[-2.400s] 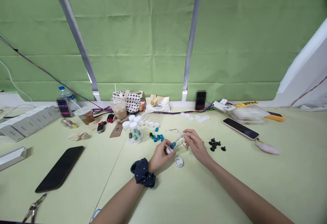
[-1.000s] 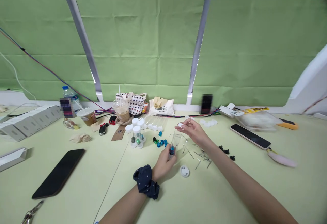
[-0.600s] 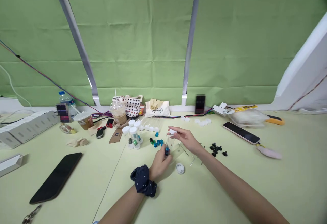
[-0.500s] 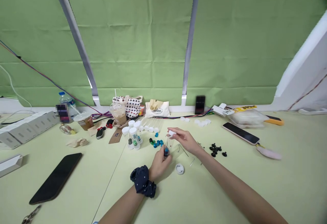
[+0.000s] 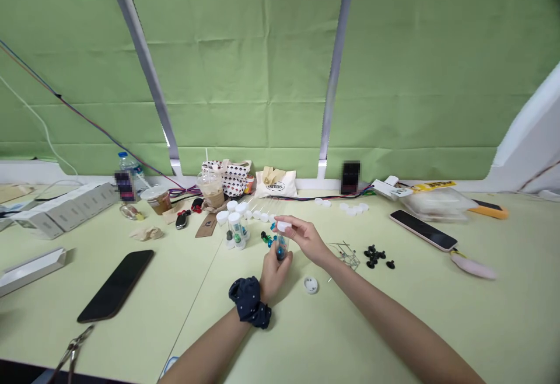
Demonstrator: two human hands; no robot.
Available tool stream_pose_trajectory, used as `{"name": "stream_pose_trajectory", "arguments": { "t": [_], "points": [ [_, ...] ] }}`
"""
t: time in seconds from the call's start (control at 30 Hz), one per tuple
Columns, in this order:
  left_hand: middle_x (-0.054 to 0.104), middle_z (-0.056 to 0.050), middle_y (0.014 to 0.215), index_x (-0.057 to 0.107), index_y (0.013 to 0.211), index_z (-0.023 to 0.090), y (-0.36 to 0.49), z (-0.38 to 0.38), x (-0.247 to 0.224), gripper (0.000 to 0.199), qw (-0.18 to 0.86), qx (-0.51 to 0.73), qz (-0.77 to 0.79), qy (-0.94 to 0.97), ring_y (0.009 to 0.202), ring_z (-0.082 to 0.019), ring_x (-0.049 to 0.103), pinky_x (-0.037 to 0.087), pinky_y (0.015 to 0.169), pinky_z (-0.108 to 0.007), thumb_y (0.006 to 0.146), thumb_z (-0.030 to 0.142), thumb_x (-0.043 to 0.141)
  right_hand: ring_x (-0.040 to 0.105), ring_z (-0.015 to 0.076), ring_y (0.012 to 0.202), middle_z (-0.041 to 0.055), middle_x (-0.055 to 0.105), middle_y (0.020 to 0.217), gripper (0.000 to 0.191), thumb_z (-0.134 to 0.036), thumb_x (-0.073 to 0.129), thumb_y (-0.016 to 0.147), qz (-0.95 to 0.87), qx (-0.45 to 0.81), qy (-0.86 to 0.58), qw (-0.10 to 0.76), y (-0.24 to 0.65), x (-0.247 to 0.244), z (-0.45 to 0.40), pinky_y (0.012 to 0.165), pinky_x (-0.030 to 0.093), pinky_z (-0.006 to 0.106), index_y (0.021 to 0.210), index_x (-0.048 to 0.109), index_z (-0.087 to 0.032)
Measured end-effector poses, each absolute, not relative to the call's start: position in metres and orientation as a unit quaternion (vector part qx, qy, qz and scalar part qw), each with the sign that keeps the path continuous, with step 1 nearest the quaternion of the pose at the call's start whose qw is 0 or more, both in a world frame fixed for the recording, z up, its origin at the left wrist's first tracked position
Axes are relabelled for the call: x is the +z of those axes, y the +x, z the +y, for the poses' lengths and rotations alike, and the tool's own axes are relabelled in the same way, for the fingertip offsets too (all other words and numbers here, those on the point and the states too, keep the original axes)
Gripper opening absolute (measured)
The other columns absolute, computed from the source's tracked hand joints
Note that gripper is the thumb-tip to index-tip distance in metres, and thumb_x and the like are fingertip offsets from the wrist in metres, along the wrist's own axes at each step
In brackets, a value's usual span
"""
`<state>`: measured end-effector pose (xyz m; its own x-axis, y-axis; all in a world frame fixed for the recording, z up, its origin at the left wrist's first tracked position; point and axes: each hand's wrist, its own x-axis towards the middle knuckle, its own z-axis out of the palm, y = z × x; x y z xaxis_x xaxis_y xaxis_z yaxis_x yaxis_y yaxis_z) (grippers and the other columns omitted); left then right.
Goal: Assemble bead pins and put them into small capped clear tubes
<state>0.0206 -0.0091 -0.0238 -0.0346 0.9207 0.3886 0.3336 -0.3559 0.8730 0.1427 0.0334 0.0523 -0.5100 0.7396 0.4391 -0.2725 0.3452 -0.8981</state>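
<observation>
Your left hand (image 5: 273, 274) grasps the lower part of a clear tube (image 5: 282, 240), held upright or nearly so above the near-middle of the table (image 5: 371, 337); a blue piece (image 5: 280, 251) shows low inside it. Your right hand (image 5: 310, 244) pinches a white cap (image 5: 284, 227) at the tube's far end. Whether the cap is seated cannot be told; your fingers cover the joint.

Risks noted. Pressing the cap off-square could leave it crooked, or make the tube slip through your left fingers. Too tight a squeeze could flex the wall and spoil the fit. Should the tube tip with the cap loose, its contents could spill among the loose coloured pieces (image 5: 268, 241) just beyond. A leftward swing could topple the capped tubes (image 5: 236, 231) standing nearby. Your right forearm passes near the thin wires (image 5: 345, 254); a low sweep could scatter them towards the black pieces (image 5: 371, 257) at right.
</observation>
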Motion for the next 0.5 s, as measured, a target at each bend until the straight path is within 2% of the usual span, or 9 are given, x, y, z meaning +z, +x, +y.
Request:
{"name": "stream_pose_trajectory", "arguments": {
  "t": [0.17, 0.33, 0.5],
  "points": [
    [0.054, 0.000, 0.076, 0.048, 0.095, 0.017, 0.019, -0.010, -0.024, 0.020, 0.276, 0.568, 0.490, 0.601, 0.066, -0.014, 0.048, 0.036, 0.061, -0.025, 0.084, 0.033, 0.047, 0.059, 0.0190, 0.100, 0.0078, 0.053, 0.117, 0.034, -0.041, 0.047, 0.088, -0.706, 0.484, -0.161, 0.492, 0.128, 0.054, 0.021, 0.088, 0.048, 0.034, 0.116, 0.057, -0.023],
    [0.057, -0.002, 0.078, 0.049, 0.098, 0.016, 0.017, -0.010, -0.023, 0.021, 0.244, 0.579, 0.486, 0.608, 0.067, -0.015, 0.051, 0.038, 0.061, -0.026, 0.084, 0.032, 0.047, 0.058, 0.0175, 0.099, 0.0076, 0.049, 0.119, 0.032, -0.038, 0.042, 0.090, -0.724, 0.458, -0.149, 0.494, 0.124, 0.054, 0.017, 0.087, 0.048, 0.032, 0.117, 0.054, -0.024],
    [0.055, -0.003, 0.073, 0.049, 0.098, 0.016, 0.004, -0.007, -0.012, 0.022, 0.139, 0.515, 0.515, 0.671, 0.064, -0.017, 0.051, 0.040, 0.061, -0.030, 0.085, 0.032, 0.044, 0.059, 0.0175, 0.096, 0.0082, 0.050, 0.118, 0.036, -0.038, 0.046, 0.089, -0.739, 0.445, -0.154, 0.481, 0.126, 0.060, 0.022, 0.080, 0.051, 0.030, 0.122, 0.048, -0.025]
  ]
}}
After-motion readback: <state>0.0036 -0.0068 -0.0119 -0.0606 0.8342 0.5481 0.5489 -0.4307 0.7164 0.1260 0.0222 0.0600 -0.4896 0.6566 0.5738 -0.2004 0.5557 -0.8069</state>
